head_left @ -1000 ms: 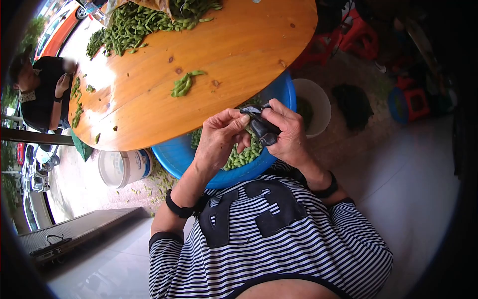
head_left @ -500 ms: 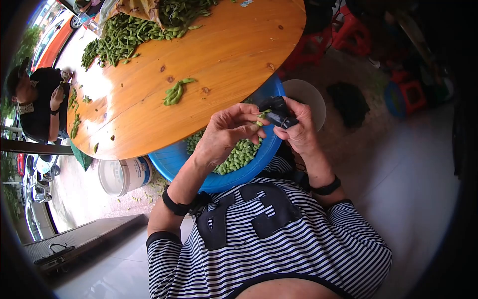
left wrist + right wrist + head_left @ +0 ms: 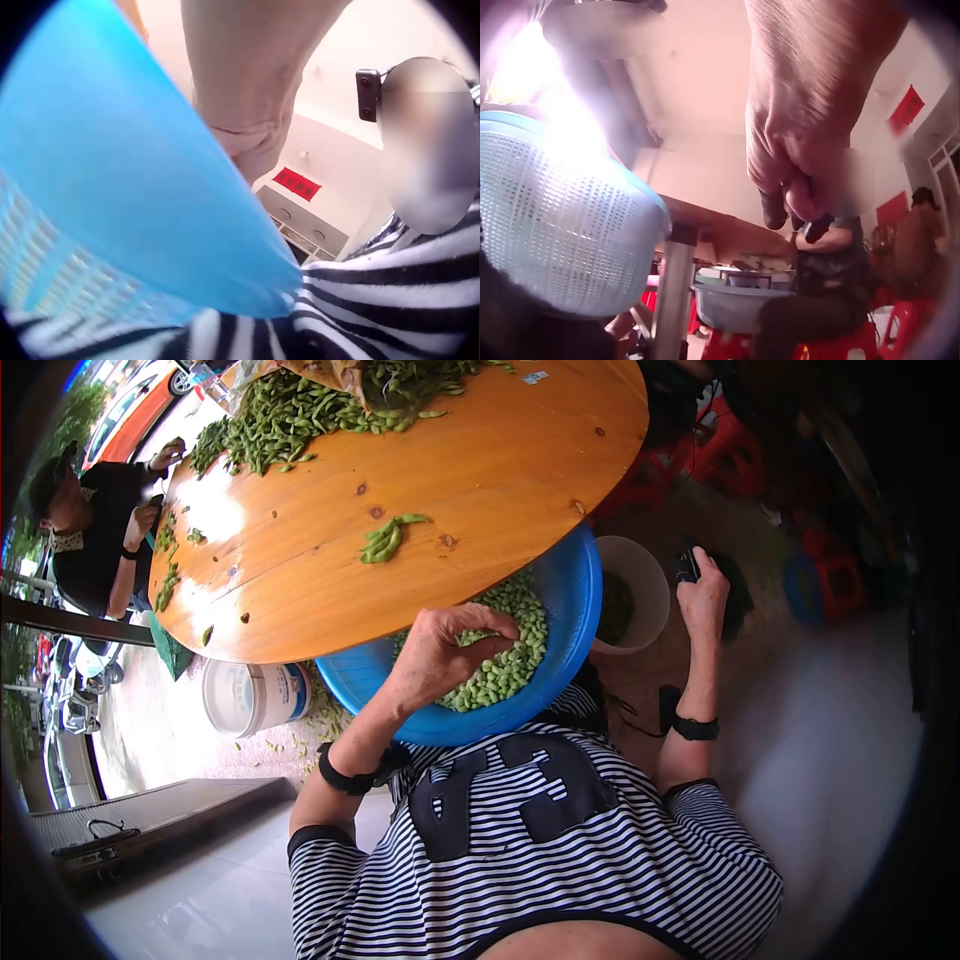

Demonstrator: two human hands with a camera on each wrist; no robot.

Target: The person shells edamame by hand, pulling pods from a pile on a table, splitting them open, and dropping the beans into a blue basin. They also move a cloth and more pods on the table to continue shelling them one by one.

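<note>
The left hand (image 3: 440, 655) was positioned over the blue basin (image 3: 583, 605), directly beside the shelled beans (image 3: 500, 680), with its fingers bent toward the thumb; whether a bean was pinched between them could not be determined. The right hand (image 3: 704, 598) was located outside the basin, beyond its right-hand rim and well apart from the left. Dark material (image 3: 687, 568) lay at its fingers; whether this was worn or gripped, and whether the hand was open or closed, could not be established. The pale bucket (image 3: 652, 580) stood between basin and right hand as seen from the head. The small group of pods (image 3: 383, 542) lay on the tabletop (image 3: 500, 490), ahead of the left hand and slightly to its left, past the near edge. Its long axis ran obliquely, from near left to far right. The large pod pile (image 3: 290, 420) was situated farther out in the same general direction. The governing relation was judged to be that of the left hand to the small group: the left was the nearer hand, whereas the right would have had to cross the basin.
</note>
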